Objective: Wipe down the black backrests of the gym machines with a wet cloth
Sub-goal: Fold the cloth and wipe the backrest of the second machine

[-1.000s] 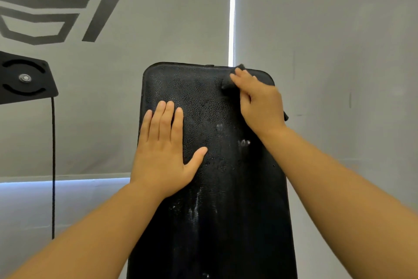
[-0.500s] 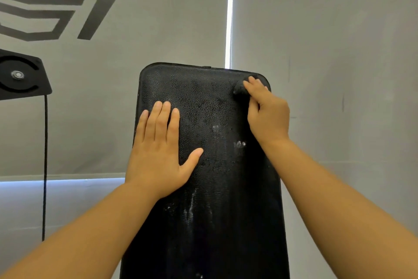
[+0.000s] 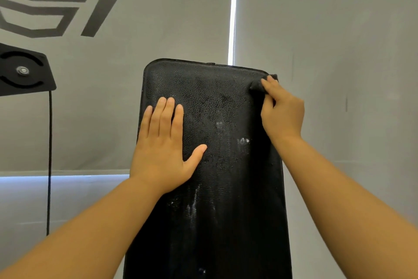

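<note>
A tall black padded backrest [image 3: 217, 165] stands upright in the middle of the head view, its pebbled surface wet with pale streaks lower down. My left hand [image 3: 165, 147] lies flat on its upper left part, fingers straight and together, thumb spread. My right hand [image 3: 280, 111] grips a small dark cloth [image 3: 256, 85] and presses it against the backrest's top right corner. Most of the cloth is hidden under my fingers.
Grey roller blinds [image 3: 339, 52] hang close behind the backrest, with a bright gap [image 3: 231, 18] between them. A black metal plate [image 3: 22, 72] of a machine sticks in from the left, and a thin black cable [image 3: 49, 154] hangs below it.
My right hand has slid the cloth rightward along the top of the backrest to its right corner. My left hand has stayed flat in the same spot.
</note>
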Demonstrator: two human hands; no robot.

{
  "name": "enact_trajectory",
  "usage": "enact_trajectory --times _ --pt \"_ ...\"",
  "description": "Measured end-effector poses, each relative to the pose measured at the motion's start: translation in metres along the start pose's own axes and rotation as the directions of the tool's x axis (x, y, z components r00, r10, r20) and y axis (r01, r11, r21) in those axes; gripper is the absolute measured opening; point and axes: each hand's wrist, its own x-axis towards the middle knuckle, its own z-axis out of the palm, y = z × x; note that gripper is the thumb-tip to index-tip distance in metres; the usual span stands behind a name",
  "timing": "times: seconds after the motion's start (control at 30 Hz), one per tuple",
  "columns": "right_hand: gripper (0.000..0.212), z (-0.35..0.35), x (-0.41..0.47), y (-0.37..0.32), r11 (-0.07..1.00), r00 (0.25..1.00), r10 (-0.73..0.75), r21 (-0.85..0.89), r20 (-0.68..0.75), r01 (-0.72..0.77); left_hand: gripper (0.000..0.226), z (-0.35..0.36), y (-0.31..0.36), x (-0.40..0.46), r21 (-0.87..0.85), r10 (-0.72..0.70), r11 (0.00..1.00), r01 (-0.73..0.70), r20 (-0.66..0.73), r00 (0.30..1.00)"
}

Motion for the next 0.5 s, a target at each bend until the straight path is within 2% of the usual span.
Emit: enact_trajectory --times 0.17,0.27,0.37,0.43,0.5 --pt "0.039 0.001 0.024 -0.01 0.994 0.995 0.097 -0.06 0.024 -0.096 0.087 -0.004 0.002 0.002 -0.011 0.021 1.0 -0.02 0.027 0.999" --pt "0.037 0.006 -0.007 -0.013 0.999 1.0 0.005 -0.041 0.005 -0.005 0.088 -0.008 0.002 0.004 -0.026 0.017 1.0 -0.014 0.112 0.994" --pt "0.038 0.009 -0.046 -0.01 0.994 0.995 -0.098 -0.039 0.026 0.099 0.1 -0.018 -0.001 0.007 -0.014 0.004 1.0 -0.001 0.205 0.979" --pt "0.039 0.006 -0.053 -0.008 0.992 0.992 -0.118 -0.038 0.053 0.12 0.103 -0.025 -0.003 0.008 -0.004 -0.021 1.0 0.023 0.283 0.959" --pt "0.038 0.001 -0.043 -0.007 0.991 0.988 -0.125 -0.041 0.089 0.129 0.096 -0.033 -0.004 0.009 0.031 -0.021 0.999 0.012 0.32 0.947"
